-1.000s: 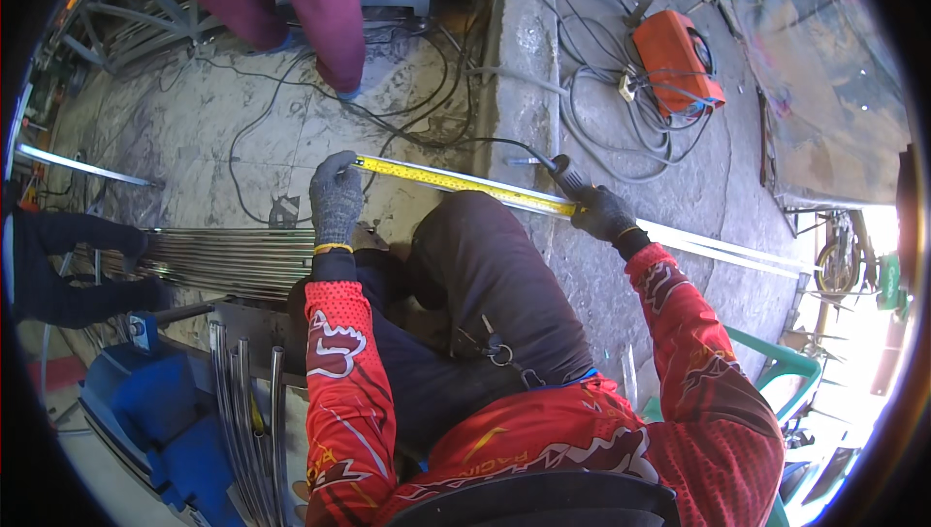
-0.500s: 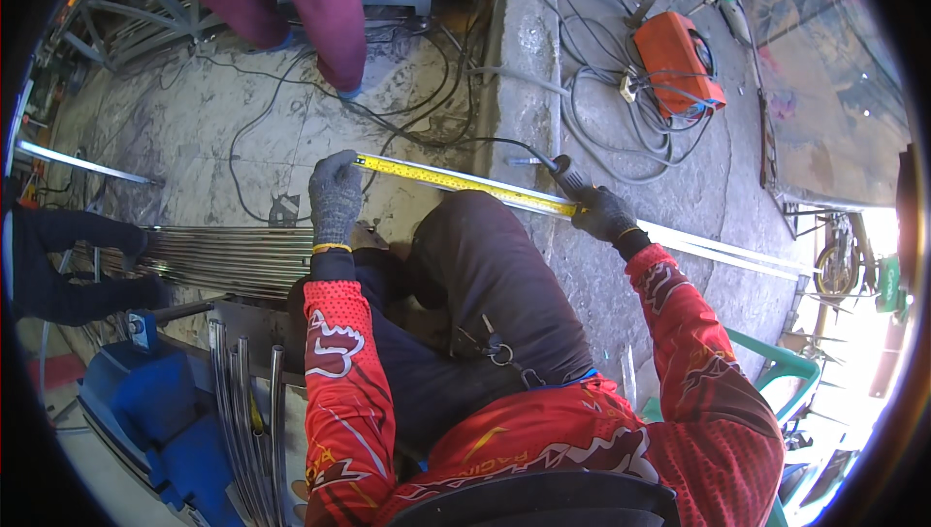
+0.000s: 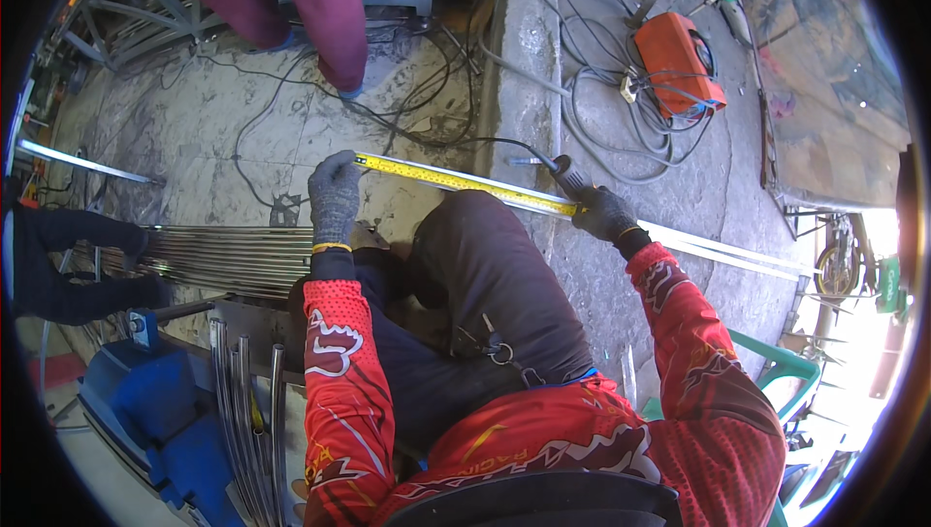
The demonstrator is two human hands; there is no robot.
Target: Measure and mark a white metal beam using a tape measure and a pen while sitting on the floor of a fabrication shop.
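A yellow tape measure (image 3: 465, 181) is stretched along a long shiny metal bar (image 3: 718, 249) that crosses in front of my knee. My left hand (image 3: 335, 199), in a grey knit glove, is closed on the tape's left end. At the tape's right end, my gloved right hand (image 3: 606, 214) is closed around the tape and the bar; the tape's case is not visible. Against the right fingers lies a dark ribbed handle (image 3: 570, 176) with a black cable; whether the hand grips it, I cannot tell.
Several shiny metal tubes (image 3: 228, 260) lie on the floor at left, more lean by a blue machine (image 3: 160, 411). An orange welding machine (image 3: 677, 66) with coiled cables stands far right. One person's legs (image 3: 320, 3) are ahead, another's (image 3: 82, 236) at left.
The black cables on the floor ahead have shifted slightly. My left hand has moved a touch to the left; my right hand stays in place.
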